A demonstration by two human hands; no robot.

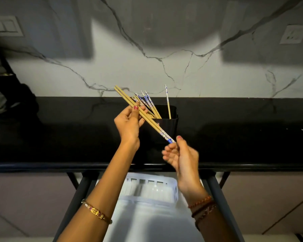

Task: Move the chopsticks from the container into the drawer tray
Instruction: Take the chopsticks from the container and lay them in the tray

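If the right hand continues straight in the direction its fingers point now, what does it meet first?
Probably the black rectangular container on the dark countertop. The right hand, pinching the blue-and-white patterned end of the wooden chopsticks, points up-left toward it; depth is uncertain.

I see both forearms reaching up and forward, a bangle on the left wrist and bead bands on the right. My left hand [128, 123] is raised palm toward me, thumb and fingers pinching. My right hand [181, 157], lower and blurred, has its fingertips curled in a pinch.
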